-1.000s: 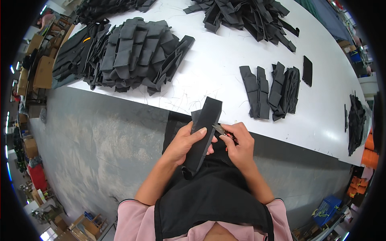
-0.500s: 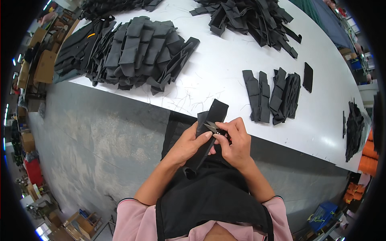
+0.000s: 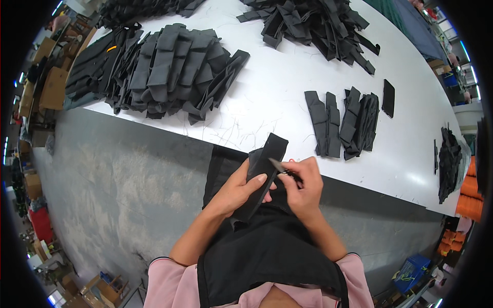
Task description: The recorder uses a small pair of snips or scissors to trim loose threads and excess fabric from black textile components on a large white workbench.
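Observation:
A folded black fabric strip is gripped in my left hand, thumb on top and fingers underneath. It slants up over the table's near edge. My right hand is closed around small thread snips; their pointed metal blades reach to the strip's right edge. Most of the snips' dark handle is hidden by my fingers. Beyond my hands, loose thread ends lie scattered on the white table. To the right of them, several flat black strips lie side by side.
A large heap of dark fabric pieces covers the table's left. Another tangled pile lies at the far side. A black phone rests at the right, with a bagged dark bundle farther along. A blue crate stands on the floor.
The snips have drawn back to the right, from over the strip to its edge. My left hand still holds the strip, now turned slightly. The whole view has shifted a little.

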`<state>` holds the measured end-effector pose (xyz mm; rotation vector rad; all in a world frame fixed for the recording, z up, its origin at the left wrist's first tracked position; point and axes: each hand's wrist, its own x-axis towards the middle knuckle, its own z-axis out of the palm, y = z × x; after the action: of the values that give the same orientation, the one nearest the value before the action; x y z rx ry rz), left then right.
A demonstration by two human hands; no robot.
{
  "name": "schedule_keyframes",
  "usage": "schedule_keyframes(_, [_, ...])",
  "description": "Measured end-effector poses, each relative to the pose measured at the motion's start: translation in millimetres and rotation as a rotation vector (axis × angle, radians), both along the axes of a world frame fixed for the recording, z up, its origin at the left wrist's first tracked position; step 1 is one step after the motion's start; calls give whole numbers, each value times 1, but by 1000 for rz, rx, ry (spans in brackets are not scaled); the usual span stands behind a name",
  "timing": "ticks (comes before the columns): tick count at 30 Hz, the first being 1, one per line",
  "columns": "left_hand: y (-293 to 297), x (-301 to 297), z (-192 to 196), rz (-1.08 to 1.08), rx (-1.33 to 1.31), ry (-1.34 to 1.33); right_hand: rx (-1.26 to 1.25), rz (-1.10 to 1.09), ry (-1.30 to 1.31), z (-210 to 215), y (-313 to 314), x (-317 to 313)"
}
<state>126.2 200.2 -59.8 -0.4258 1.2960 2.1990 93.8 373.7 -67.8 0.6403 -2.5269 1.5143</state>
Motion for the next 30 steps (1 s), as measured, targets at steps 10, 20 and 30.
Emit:
schedule_keyframes(10, [-3,-11,-11,-95,503,156,-836,165,-1144,15,4,-28])
schedule_keyframes(20, [3,-16,-5,-129,352,80,72,180,-203,38,9,-66])
schedule_keyframes(30, [2,-14,-5,-16,19,120,-192,-197,-264,12,13,-23])
